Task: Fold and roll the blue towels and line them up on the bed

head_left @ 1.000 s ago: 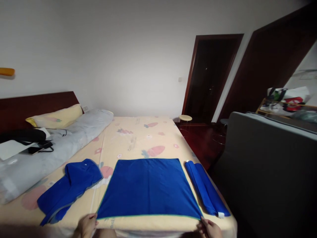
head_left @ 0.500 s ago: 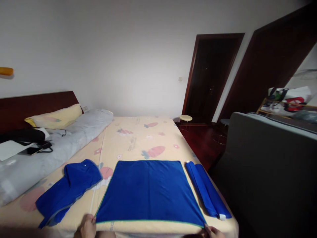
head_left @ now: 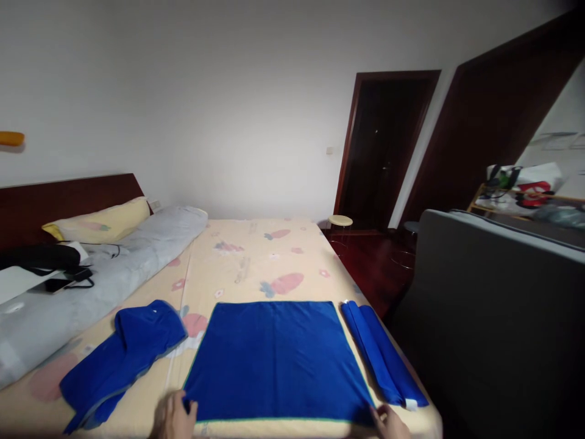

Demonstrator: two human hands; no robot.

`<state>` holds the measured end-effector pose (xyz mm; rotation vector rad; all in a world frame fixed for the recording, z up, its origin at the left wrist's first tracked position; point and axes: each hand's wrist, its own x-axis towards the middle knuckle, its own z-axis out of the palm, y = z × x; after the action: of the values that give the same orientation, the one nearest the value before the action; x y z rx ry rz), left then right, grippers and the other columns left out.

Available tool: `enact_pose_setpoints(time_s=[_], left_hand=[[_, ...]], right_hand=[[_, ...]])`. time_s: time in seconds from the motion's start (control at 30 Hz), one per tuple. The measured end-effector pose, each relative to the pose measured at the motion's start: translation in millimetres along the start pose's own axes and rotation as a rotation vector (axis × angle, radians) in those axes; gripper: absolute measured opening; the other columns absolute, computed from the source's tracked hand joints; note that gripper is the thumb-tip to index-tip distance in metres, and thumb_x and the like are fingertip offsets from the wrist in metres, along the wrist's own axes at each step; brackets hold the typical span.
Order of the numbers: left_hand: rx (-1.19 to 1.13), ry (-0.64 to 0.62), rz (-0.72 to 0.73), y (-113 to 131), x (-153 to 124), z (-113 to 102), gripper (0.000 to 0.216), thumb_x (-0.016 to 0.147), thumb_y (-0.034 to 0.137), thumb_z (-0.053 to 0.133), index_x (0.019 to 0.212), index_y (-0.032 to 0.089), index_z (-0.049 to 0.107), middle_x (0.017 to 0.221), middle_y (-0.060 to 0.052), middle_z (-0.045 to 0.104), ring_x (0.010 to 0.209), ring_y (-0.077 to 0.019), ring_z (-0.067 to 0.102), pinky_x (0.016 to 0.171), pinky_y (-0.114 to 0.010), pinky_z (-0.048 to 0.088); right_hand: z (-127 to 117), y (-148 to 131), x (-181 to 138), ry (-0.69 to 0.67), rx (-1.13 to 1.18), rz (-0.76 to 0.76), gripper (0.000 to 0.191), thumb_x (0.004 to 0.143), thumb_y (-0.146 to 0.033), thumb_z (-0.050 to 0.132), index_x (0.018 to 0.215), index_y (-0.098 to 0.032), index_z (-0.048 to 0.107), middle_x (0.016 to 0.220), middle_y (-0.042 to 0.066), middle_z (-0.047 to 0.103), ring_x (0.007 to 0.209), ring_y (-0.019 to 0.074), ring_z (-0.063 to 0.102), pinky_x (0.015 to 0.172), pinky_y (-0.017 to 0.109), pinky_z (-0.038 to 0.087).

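Note:
A blue towel lies spread flat near the foot of the bed. My left hand pinches its near left corner, fingers closed on the cloth. At the near right corner my right hand grips the towel edge, only partly in view at the bottom. A crumpled blue cloth lies to the left of the flat towel. A rolled blue towel lies along the bed's right edge.
A grey bolster and a yellow pillow lie at the bed's head, with a black bag and a phone. A grey upright mattress stands to the right. A small stool stands by the dark doorway.
Both hands have slid a little inward and onto the towel's near corners. The camera has tilted slightly, shifting the scene down.

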<state>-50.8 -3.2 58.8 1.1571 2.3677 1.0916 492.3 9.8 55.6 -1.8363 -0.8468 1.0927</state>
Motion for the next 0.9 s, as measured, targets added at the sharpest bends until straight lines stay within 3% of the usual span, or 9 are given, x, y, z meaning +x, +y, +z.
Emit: enact_pose_setpoints(time_s=[0.07, 0.1, 0.23, 0.33, 0.4, 0.53, 0.7, 0.8, 0.9], left_hand=[[-0.356, -0.188, -0.090, 38.1, -13.7, 25.8, 0.019, 0.062, 0.032, 0.057, 0.080, 0.026, 0.053, 0.097, -0.009, 0.064, 0.122, -0.0351, 0.050, 0.108, -0.046, 0.035], [-0.566, -0.379, -0.161, 58.0, -22.6, 42.8, 0.023, 0.060, 0.033, 0.060, 0.082, 0.026, 0.056, 0.100, -0.009, 0.065, 0.125, -0.0345, 0.047, 0.110, -0.045, 0.033], [-0.814, -0.683, -0.254, 117.6, -64.2, 118.6, 0.040, 0.067, 0.045, 0.052, 0.100, 0.025, 0.061, 0.113, -0.012, 0.068, 0.119, -0.0285, 0.057, 0.099, -0.041, 0.045], [-0.914, -0.809, -0.361, 127.7, -86.5, 157.6, 0.047, 0.070, 0.043, 0.046, 0.112, 0.026, 0.058, 0.135, -0.013, 0.056, 0.128, -0.0239, 0.050, 0.102, -0.039, 0.042], [-0.981, -0.868, -0.497, 119.0, -89.7, 168.3, 0.052, 0.072, 0.041, 0.045, 0.121, 0.028, 0.053, 0.145, -0.013, 0.046, 0.134, -0.0226, 0.042, 0.103, -0.039, 0.040], [-1.156, -0.963, -0.704, 81.8, -68.4, 153.1, 0.064, 0.075, 0.042, 0.044, 0.136, 0.028, 0.037, 0.149, -0.016, 0.041, 0.136, -0.0251, 0.040, 0.104, -0.046, 0.036], [-1.203, -0.830, -0.718, 15.5, -22.3, 87.7, 0.074, 0.073, 0.037, 0.050, 0.143, 0.024, 0.029, 0.142, -0.019, 0.049, 0.132, -0.0298, 0.045, 0.104, -0.051, 0.037], [-1.263, -0.725, -0.718, -28.4, -0.3, 44.0, 0.067, 0.071, 0.034, 0.052, 0.135, 0.020, 0.042, 0.130, -0.018, 0.061, 0.130, -0.0308, 0.047, 0.103, -0.052, 0.039], [-1.274, -0.632, -0.742, -60.3, 12.6, 10.3, 0.047, 0.070, 0.042, 0.051, 0.110, 0.022, 0.063, 0.113, -0.014, 0.071, 0.126, -0.0311, 0.052, 0.101, -0.052, 0.043]], right_hand=[[32.1, -26.4, -5.1, -0.173, 0.253, 0.008, 0.030, 0.047, -0.049, 0.070, 0.050, -0.024, 0.054, 0.042, 0.000, 0.056, 0.047, 0.0231, 0.062, 0.051, 0.033, 0.046], [53.8, -37.5, -8.5, -0.235, 0.322, 0.010, 0.032, 0.047, -0.051, 0.071, 0.058, -0.023, 0.059, 0.050, 0.001, 0.063, 0.055, 0.0244, 0.066, 0.054, 0.033, 0.048], [151.3, -59.1, -29.6, -0.443, 0.561, 0.028, 0.051, 0.048, -0.049, 0.074, 0.090, -0.022, 0.066, 0.097, 0.006, 0.075, 0.102, 0.0266, 0.066, 0.085, 0.035, 0.051], [199.8, -53.0, -44.3, -0.525, 0.674, 0.067, 0.050, 0.042, -0.044, 0.076, 0.087, -0.024, 0.066, 0.095, 0.003, 0.075, 0.108, 0.0271, 0.064, 0.094, 0.036, 0.047], [209.7, -42.2, -46.6, -0.553, 0.702, 0.109, 0.047, 0.038, -0.040, 0.077, 0.082, -0.025, 0.066, 0.092, 0.003, 0.076, 0.106, 0.0290, 0.065, 0.094, 0.039, 0.047], [179.3, -14.0, -32.4, -0.584, 0.795, 0.244, 0.055, 0.040, -0.035, 0.080, 0.093, -0.028, 0.064, 0.095, 0.003, 0.076, 0.105, 0.0281, 0.066, 0.094, 0.038, 0.047], [88.4, 16.9, -4.7, -0.493, 0.949, 0.302, 0.064, 0.051, -0.034, 0.082, 0.109, -0.026, 0.057, 0.107, 0.005, 0.072, 0.111, 0.0269, 0.063, 0.101, 0.040, 0.044], [33.7, 33.3, 6.9, -0.374, 0.988, 0.311, 0.061, 0.052, -0.039, 0.082, 0.106, -0.025, 0.059, 0.109, 0.006, 0.070, 0.117, 0.0292, 0.059, 0.102, 0.043, 0.045], [-2.7, 48.6, 12.6, -0.268, 0.924, 0.258, 0.054, 0.050, -0.041, 0.080, 0.099, -0.024, 0.063, 0.109, 0.007, 0.070, 0.121, 0.0305, 0.055, 0.102, 0.043, 0.046]])
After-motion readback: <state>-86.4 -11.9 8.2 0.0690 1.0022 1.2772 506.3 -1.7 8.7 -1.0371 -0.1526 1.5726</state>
